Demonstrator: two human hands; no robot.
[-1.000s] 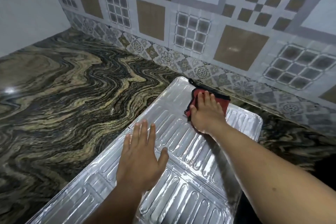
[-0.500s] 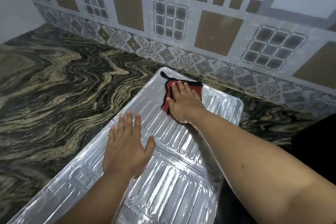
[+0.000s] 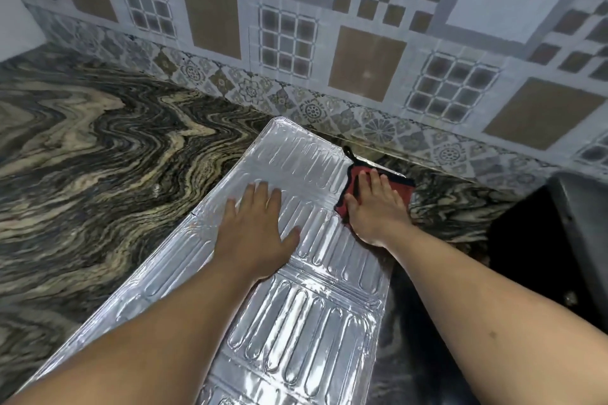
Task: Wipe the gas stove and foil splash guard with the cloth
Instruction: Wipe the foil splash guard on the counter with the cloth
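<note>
Tabletop (image 3: pixel 98 148) carrying foil splash guard (image 3: pixel 296 322) lying flat; left hand (image 3: pixel 255 233) pressing open-palmed on it; right hand (image 3: pixel 375 204), fingers flat, pressing cloth (image 3: pixel 353 181) at guard's far-right edge. Wiping looking midway; stove (image 3: pixel 579 207) seemingly awaiting.

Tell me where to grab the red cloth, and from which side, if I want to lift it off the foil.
Probably best to pinch the far right corner of the red cloth, coming from the wall side. The right hand lies flat over most of it, at the far right corner of the foil splash guard, so only the black-trimmed edges show. That corner juts beyond the fingertips over the counter, seemingly free of the foil.
</note>
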